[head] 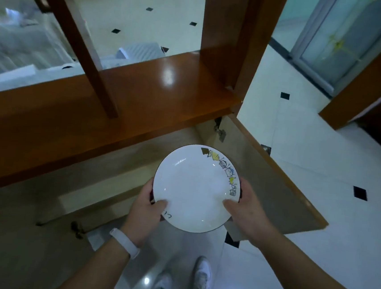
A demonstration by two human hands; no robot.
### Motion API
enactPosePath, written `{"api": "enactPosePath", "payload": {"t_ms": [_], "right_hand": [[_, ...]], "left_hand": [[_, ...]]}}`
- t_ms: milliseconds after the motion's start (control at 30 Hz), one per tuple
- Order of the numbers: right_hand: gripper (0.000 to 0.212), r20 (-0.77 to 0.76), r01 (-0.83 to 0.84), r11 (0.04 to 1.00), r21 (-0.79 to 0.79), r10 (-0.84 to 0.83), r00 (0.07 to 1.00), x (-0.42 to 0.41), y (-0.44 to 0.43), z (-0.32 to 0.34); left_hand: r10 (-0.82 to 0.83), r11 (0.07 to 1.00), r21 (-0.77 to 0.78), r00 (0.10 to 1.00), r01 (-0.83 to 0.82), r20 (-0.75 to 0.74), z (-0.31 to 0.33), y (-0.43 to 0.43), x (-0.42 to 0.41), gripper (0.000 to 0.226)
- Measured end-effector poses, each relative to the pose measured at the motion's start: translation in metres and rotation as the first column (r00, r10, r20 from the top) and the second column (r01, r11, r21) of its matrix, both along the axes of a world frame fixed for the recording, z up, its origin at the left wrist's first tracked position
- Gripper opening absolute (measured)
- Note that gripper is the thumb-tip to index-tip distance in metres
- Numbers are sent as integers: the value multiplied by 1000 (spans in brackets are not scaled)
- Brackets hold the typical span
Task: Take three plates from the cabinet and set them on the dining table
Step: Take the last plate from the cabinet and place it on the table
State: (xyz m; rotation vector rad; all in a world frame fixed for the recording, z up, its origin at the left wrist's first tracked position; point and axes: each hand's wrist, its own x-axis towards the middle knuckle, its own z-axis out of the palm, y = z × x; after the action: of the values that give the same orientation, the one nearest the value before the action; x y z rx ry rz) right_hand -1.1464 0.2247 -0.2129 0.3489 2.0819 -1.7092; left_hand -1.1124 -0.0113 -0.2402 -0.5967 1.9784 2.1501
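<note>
Holding: we grip the plate (195,189) with both hands, left hand (147,206) and right hand (247,208) closed on opposite rims, over the open cabinet door (273,189).
Writing: small dark marks by our left thumb, not readable; cartoon pictures along the right rim.
Room: free tiled floor (316,226) on the right.

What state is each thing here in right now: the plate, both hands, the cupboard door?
Plate: held level, empty, above the floor.
Left hand: gripping the plate's left rim.
Right hand: gripping the plate's right rim.
Cabinet door: swung open.
Wristband: worn on the left wrist.
</note>
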Motion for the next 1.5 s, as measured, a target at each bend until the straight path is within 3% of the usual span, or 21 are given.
{"api": "enactPosePath", "payload": {"t_ms": [333,767,1167,1500], "right_hand": [[61,-130,193,979,62,-184,974,45,-8,33],[59,-196,517,851,91,-494,847,121,23,55],[56,-206,678,735,26,-659,723,182,126,54],[57,-164,774,632,-46,-769,618,246,289,49]], "left_hand": [[-222,973,47,971,227,-92,32,-17,-5,55],[-561,816,28,803,577,-201,52,34,-9,52],[-710,693,-18,678,721,-191,64,155,11,52],[-807,586,-114,564,802,-178,66,341,43,59]]}}
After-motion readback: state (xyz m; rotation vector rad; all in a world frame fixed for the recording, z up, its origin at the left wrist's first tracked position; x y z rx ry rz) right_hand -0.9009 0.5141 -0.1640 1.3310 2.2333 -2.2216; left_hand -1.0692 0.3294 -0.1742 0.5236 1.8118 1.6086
